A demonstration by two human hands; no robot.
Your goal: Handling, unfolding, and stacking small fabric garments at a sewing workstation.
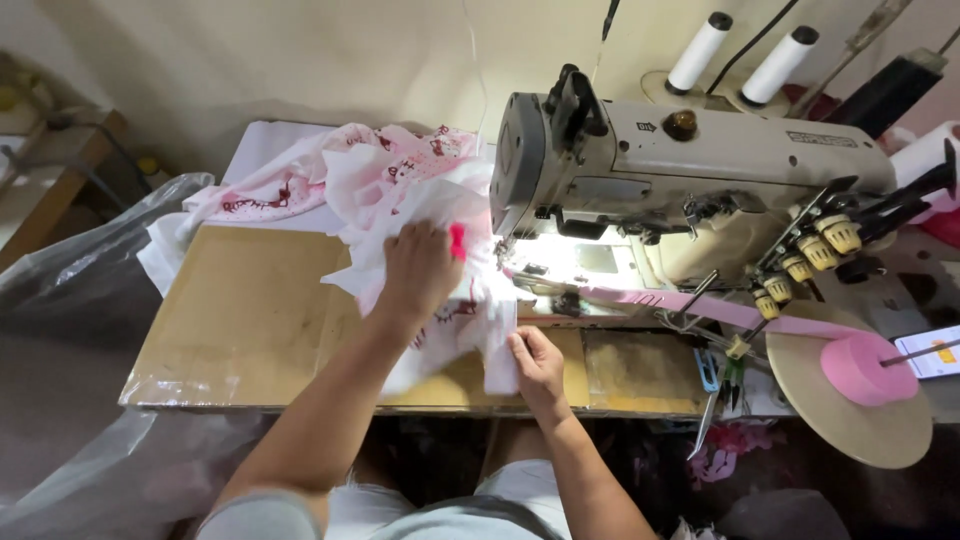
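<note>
To our left the wooden table top (235, 320) lies bare, giving us open passage there. Ahead, the heap of white and pink fabric (400, 190) fills the middle, and the sewing machine (680, 170) walls off the right. The pink tape (690, 303) stretches across to its roll (865, 368) on the round disc (850, 415), with scissors (715, 395) hanging at the table's edge.

A worn wooden table (240, 320) carries a grey sewing machine (680, 170) at its right end. White fabric with pink print (400, 200) lies heaped across its middle and far edge (partly draped over a white sheet), and small scissors (712, 385) rest near the front edge.
</note>
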